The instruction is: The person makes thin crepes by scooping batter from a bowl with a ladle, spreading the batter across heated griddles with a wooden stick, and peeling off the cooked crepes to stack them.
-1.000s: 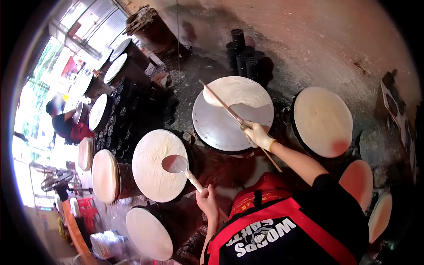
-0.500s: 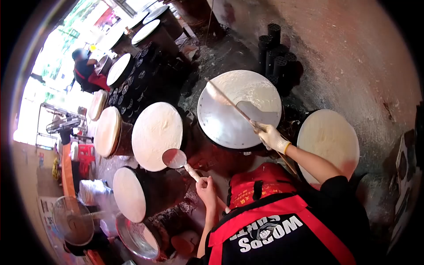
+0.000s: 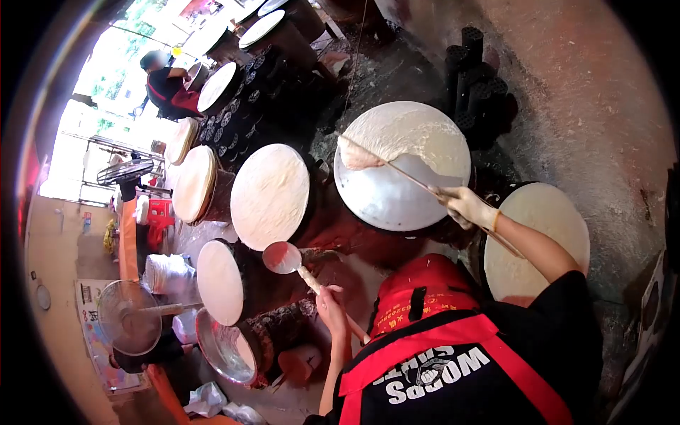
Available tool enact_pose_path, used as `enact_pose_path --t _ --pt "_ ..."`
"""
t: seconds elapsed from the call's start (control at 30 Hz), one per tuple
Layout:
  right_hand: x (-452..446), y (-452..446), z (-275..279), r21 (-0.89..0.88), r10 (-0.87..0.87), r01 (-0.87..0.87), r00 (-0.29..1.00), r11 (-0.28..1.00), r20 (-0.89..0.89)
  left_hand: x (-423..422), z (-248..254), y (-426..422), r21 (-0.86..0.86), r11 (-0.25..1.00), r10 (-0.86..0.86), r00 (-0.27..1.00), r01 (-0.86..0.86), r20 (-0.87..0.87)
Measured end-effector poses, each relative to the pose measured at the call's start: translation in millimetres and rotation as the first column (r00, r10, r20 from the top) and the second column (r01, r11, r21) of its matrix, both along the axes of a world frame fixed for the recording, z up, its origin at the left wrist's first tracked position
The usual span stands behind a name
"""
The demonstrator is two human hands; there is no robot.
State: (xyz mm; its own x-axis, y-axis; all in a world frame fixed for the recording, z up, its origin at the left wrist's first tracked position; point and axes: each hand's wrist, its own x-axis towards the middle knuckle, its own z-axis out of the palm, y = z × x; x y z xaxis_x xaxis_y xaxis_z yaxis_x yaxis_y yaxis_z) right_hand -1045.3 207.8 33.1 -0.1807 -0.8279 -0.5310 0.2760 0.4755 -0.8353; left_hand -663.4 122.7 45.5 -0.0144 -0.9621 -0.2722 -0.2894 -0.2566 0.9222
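Note:
My left hand (image 3: 331, 309) is closed round the pale handle of a ladle (image 3: 282, 258), whose round bowl points away from me. My right hand (image 3: 464, 207), in a whitish glove, grips a thin wooden stick (image 3: 404, 172) that slants over a large round griddle (image 3: 382, 205). Beside the stick's far end a lump of soft white dough or batter (image 3: 361, 156) touches the griddle. White batter (image 3: 414, 127) coats the far part of that plate, while the nearer part shows bare metal.
More round griddles with pale sheets stand to the left (image 3: 270, 198), further left (image 3: 219, 283) and right (image 3: 537, 241). Black cylindrical briquettes (image 3: 474, 81) are stacked by the wall. A metal basin (image 3: 225, 347), a fan (image 3: 126, 171) and a seated person (image 3: 166, 88) are at left.
The white coating has spread over more of the griddle's left side, with the stick and lump still there. The whole view has turned slightly. Both hands keep their holds.

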Motion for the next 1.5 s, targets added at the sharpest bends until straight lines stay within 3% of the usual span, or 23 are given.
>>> enact_pose_path --t 0.07,0.17,0.2,0.27,0.4,0.47,0.67,0.73,0.8,0.87,0.93,1.0,1.07,1.1,1.13,1.17,1.2,1.23,1.3,1.33,1.4,1.47,1.5 --pt "-8.7 18.6 21.1 0.07 0.009 -0.019 0.989 0.997 0.145 13.7 -15.4 4.5 -0.044 0.999 0.0 0.998 0.003 0.068" --pt "-41.6 8.4 1.4 -0.021 0.003 -0.006 0.992 1.0 -0.127 17.6 -12.6 15.5 -0.033 0.999 0.009 0.99 -0.004 0.141" --pt "-51.5 -6.1 -31.5 -0.031 -0.062 0.058 0.989 0.998 -0.137 18.0 -6.3 18.3 -0.017 1.0 0.008 0.987 -0.005 0.163" --pt "-32.5 -33.6 -9.2 -0.079 -0.173 0.163 0.973 0.984 -0.155 14.9 10.6 22.1 0.047 0.999 0.002 0.991 -0.008 0.135" --pt "5.9 2.3 5.1 0.119 0.089 -0.086 0.996 0.989 -0.021 23.8 9.0 14.8 0.075 0.997 -0.023 0.996 0.016 0.09" --pt "15.7 43.5 6.9 0.027 0.096 -0.096 0.995 0.995 -0.013 22.5 7.3 2.6 0.08 0.995 -0.06 0.994 0.052 0.096" --pt "62.2 57.3 -25.4 -0.054 -0.481 0.479 0.876 0.876 -0.038 6.8 14.6 -37.1 0.135 0.967 -0.202 0.974 0.214 -0.102" --pt "87.1 74.0 -28.1 -0.007 -0.241 0.241 0.97 0.971 -0.028 14.4 12.1 -55.0 0.174 0.937 -0.275 0.947 0.303 -0.167" --pt "129.8 105.0 1.9 0.076 -0.269 0.265 0.961 0.961 0.057 15.9 19.6 -68.1 0.166 0.926 -0.328 0.94 0.34 -0.099" --pt "166.6 159.1 -51.3 -0.055 -0.319 0.319 0.948 0.946 0.005 33.1 5.9 -89.2 0.124 0.881 -0.447 0.889 0.457 -0.104" --pt "218.7 183.9 -32.6 0.042 -0.512 0.51 0.858 0.859 0.034 53.3 -5.9 -112.4 0.143 0.824 -0.547 0.836 0.548 -0.053" --pt "272.2 168.1 -44.5 0.019 -0.76 0.786 0.591 0.618 0.271 76.3 -16.5 -131.4 0.113 0.783 -0.616 0.787 0.612 0.008" --pt "299.0 119.0 -81.6 0.04 -0.557 0.738 0.471 0.674 0.684 98.7 -26.3 -145.5 0.028 0.758 -0.652 0.755 0.652 0.075" --pt "314.2 55.3 -48.8 0.062 -0.756 0.85 0.43 0.524 0.493 109.6 -29.9 -150.8 0.004 0.764 -0.644 0.762 0.645 0.075" --pt "316.1 -1.1 -45.5 0.087 -0.808 0.855 0.445 0.512 0.386 122.9 -31.9 -153.6 -0.017 0.772 -0.633 0.77 0.636 0.077" --pt "318.5 -53.4 -33.0 -0.025 -0.778 0.848 0.498 0.53 0.383 138.7 -32.2 -155.4 -0.034 0.779 -0.622 0.779 0.626 0.082" --pt "314.5 -108.4 -60.7 -0.033 -0.786 0.885 0.429 0.465 0.445 154.6 -31.9 -155.7 -0.01 0.813 -0.582 0.813 0.582 0.033" --pt "311.8 -156.7 -53.0 -0.147 -0.784 0.852 0.521 0.503 0.337 170.0 -30.1 -155.6 0.014 0.842 -0.538 0.842 0.539 -0.017" --pt "297.1 -248.1 -73.4 -0.242 -0.816 0.866 0.495 0.438 0.297 193.7 -13.3 -151.2 0.055 0.874 -0.479 0.875 0.482 -0.071" --pt "290.0 -277.5 -65.4 -0.193 -0.862 0.857 0.5 0.478 0.085 202.6 -0.4 -145.5 0.073 0.882 -0.461 0.884 0.466 -0.077" --pt "274.1 -338.0 -103.8 -0.308 -0.911 0.883 0.249 0.353 -0.329 215.7 3.7 -137.7 0.087 0.917 -0.375 0.917 0.388 -0.134" --pt "283.6 -334.5 -72.1 -0.074 -0.889 0.93 0.319 0.361 -0.327 232.5 -3.4 -138.2 0.114 0.928 -0.334 0.926 0.356 -0.174" --pt "292.3 -329.9 -92.1 -0.082 -0.914 0.937 0.31 0.341 -0.26 238.2 -5.8 -139.0 0.116 0.925 -0.339 0.923 0.362 -0.18"
